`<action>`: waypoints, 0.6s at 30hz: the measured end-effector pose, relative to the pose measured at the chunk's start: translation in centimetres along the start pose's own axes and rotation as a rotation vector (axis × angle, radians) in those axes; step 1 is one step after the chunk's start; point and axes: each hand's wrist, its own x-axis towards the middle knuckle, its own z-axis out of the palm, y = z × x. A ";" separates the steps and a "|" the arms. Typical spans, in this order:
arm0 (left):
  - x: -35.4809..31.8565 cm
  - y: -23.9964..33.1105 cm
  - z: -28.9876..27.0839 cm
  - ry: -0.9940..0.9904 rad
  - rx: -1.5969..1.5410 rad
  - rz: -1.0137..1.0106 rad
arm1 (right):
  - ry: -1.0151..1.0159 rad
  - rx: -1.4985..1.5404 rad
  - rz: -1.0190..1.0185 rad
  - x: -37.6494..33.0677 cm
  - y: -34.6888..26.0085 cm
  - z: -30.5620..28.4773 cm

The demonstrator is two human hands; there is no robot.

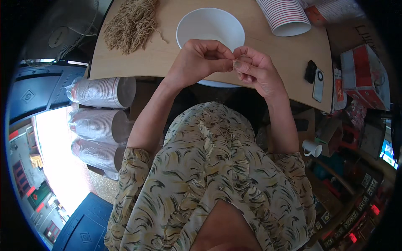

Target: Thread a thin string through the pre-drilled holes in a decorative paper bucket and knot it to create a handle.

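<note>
My left hand (200, 60) and my right hand (258, 70) meet above the table's front edge, fingertips pinched together. Whatever lies between them is too small and too covered by the fingers to name. Just behind them stands a large white bowl (209, 26), its inside facing up. At the back left lies a tangled heap of brown, string-like strands (132, 27), with one loose end trailing right. A white rounded edge (214, 84) shows below the hands, at the table's front edge.
Nested paper cups with red stripes (285, 16) lie at the back right. A phone (318, 85) and a small black object (310, 71) rest on the right. Plastic-wrapped cup stacks (102, 93) sit left of the table, below a fan (60, 37). A white mug (312, 148) is lower right.
</note>
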 end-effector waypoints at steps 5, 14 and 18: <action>0.1 0.2 -0.2 -0.032 -0.091 -0.013 | -0.027 0.106 -0.002 0.1 0.1 -0.5; 0.0 0.1 -0.1 -0.010 -0.070 -0.025 | 0.019 -0.158 -0.043 -0.3 -0.4 0.2; -0.1 -0.5 -0.1 0.010 -0.004 -0.022 | 0.093 -0.433 -0.123 -0.6 -0.7 1.2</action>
